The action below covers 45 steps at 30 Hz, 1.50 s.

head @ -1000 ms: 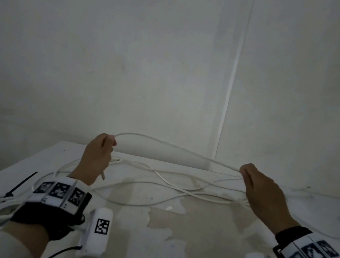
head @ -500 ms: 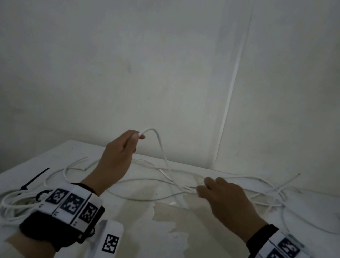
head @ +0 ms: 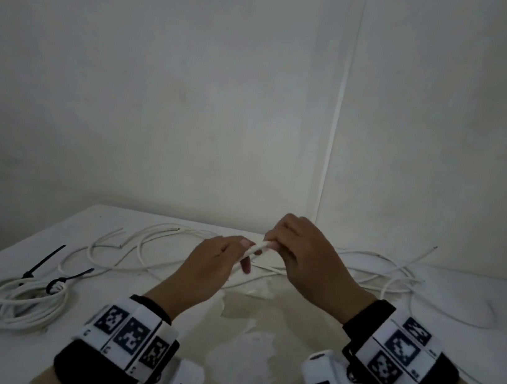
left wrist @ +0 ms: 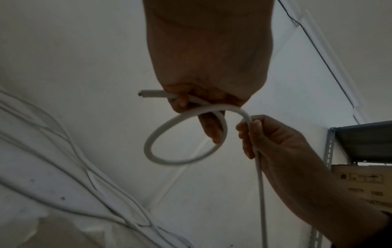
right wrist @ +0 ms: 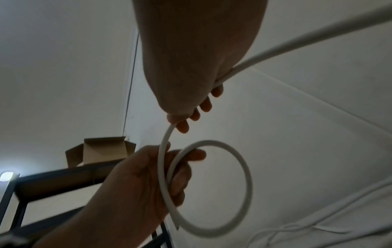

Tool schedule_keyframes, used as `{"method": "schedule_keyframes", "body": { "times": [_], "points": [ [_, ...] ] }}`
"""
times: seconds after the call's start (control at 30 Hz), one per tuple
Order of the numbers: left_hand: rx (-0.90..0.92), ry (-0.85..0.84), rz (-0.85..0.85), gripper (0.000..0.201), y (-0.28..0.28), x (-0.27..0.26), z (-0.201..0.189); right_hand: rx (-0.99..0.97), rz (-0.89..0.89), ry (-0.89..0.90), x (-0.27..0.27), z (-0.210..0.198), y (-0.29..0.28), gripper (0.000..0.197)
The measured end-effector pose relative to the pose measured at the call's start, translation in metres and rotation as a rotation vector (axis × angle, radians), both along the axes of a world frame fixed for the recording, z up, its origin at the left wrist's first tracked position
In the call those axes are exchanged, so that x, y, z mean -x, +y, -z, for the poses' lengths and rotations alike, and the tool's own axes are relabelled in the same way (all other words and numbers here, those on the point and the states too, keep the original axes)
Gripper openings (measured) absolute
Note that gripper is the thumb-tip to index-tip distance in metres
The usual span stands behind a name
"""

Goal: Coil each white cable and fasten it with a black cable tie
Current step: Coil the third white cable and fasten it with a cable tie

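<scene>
Above the table's middle, both hands hold one white cable (head: pixel 257 249). My left hand (head: pixel 239 250) pinches it near its cut end, where it curls into a small loop (left wrist: pixel 148 147). Right beside it, my right hand (head: pixel 272 243) grips the same cable just past the loop (right wrist: pixel 249 184), and the rest trails down to the table. More loose white cable (head: pixel 147 242) sprawls across the back of the table. At the left lies a coiled white cable (head: pixel 18 305) bound by a black cable tie (head: pixel 60 282). A loose black tie (head: pixel 44 260) lies next to it.
The white table (head: pixel 253 371) has a worn, stained patch in front of me and meets a white wall corner behind. A metal shelf (left wrist: pixel 360 142) stands off to one side, and an open cardboard box (right wrist: pixel 101 151) sits on a dark rack.
My right hand slid left along the cable and rose to meet my left hand. The long span between the hands has become a small loop.
</scene>
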<state>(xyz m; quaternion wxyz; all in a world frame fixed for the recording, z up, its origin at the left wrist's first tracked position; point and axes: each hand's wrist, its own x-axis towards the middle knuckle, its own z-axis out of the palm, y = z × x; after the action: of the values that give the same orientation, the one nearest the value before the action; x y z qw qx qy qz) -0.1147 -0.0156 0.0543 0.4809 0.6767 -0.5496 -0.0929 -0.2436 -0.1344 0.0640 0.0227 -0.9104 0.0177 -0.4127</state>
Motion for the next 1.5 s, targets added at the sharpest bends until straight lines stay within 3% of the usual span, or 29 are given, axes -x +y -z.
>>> {"method": "schedule_keyframes", "body": {
  "times": [0.07,0.17,0.47,0.6,0.77,0.9,1.33,1.5],
  "points": [
    [-0.014,0.064,0.006,0.059,0.001,0.004,0.002,-0.146,0.006,0.006,0.003,-0.003,-0.006,0.031],
    [-0.035,0.152,0.035,0.041,0.002,0.013,-0.001,-0.345,0.062,0.094,0.010,-0.007,-0.016,0.024],
    [-0.067,0.273,0.109,0.038,0.004,0.020,-0.009,-0.539,0.135,0.116,0.032,-0.010,-0.022,0.020],
    [-0.061,0.300,0.137,0.038,0.004,0.020,-0.013,-0.707,-0.003,0.229,0.031,-0.012,-0.005,0.022],
    [-0.078,0.314,0.180,0.037,0.005,0.025,-0.013,-0.780,-0.066,0.184,0.025,-0.015,0.006,0.025],
    [-0.062,0.333,0.144,0.035,0.005,0.023,-0.009,-0.919,-0.134,0.253,0.025,-0.014,0.009,0.023],
    [-0.031,0.281,0.012,0.025,0.001,0.021,-0.018,-0.931,-0.108,0.130,0.026,-0.012,0.011,0.013],
    [-0.070,0.182,-0.037,0.031,0.004,0.023,-0.025,-0.876,-0.074,0.123,0.030,-0.013,0.007,0.017]
  ]
}}
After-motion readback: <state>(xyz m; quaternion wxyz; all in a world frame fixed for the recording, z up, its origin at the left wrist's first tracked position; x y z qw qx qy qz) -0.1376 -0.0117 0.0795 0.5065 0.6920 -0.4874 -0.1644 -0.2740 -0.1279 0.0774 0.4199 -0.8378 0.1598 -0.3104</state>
